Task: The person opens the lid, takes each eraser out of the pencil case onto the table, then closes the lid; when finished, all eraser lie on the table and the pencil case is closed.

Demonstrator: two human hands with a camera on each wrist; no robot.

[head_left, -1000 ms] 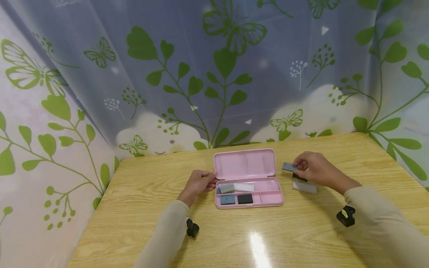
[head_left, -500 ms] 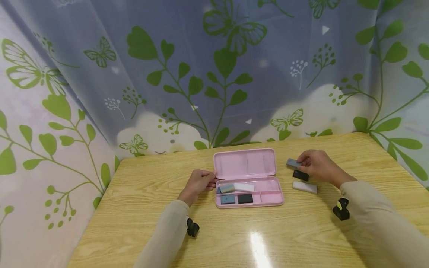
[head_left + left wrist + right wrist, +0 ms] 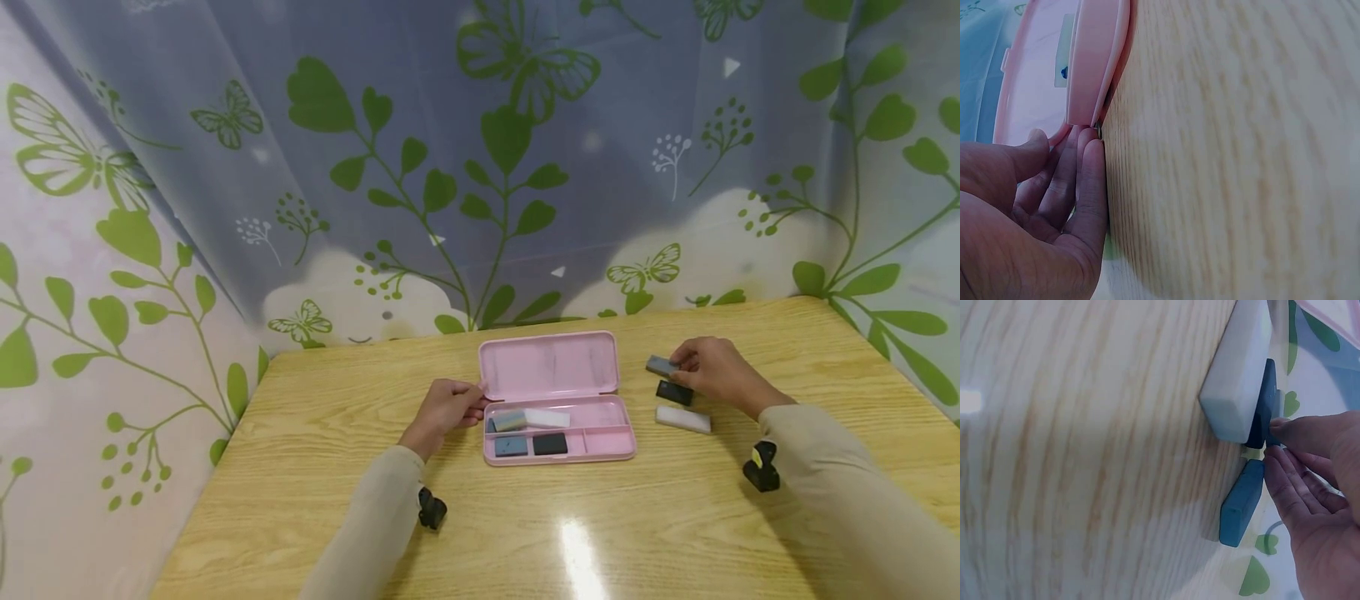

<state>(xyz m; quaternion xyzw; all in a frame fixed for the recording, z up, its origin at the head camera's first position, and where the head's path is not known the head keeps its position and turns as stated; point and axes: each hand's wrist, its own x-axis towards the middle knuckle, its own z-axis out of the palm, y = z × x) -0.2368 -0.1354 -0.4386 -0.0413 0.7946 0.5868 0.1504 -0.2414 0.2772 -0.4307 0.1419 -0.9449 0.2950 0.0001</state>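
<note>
An open pink pencil case [image 3: 609,442] lies in the middle of the table. My left hand [image 3: 444,412] holds its left side near the hinge; in the left wrist view the thumb is at the lid [image 3: 1035,81] corner, with fingers by the base. My right hand [image 3: 716,373] pinches a blue-grey eraser [image 3: 659,365] at the right end, at table level. A black eraser [image 3: 674,392] and a white eraser [image 3: 683,418] lie just in front of it. The right wrist view shows a further teal block [image 3: 1241,503] near the fingertips, hidden in the head view.
Inside the case's compartments lie a striped eraser [image 3: 509,421], a white block [image 3: 547,418], a blue eraser [image 3: 511,446] and a black block [image 3: 550,443]. The wooden table [image 3: 315,500] meets a patterned curtain [image 3: 420,167] at its back edge.
My right hand has shifted slightly right and back with the blue-grey eraser, uncovering more of the black one. The left hand stays at the pencil case.
</note>
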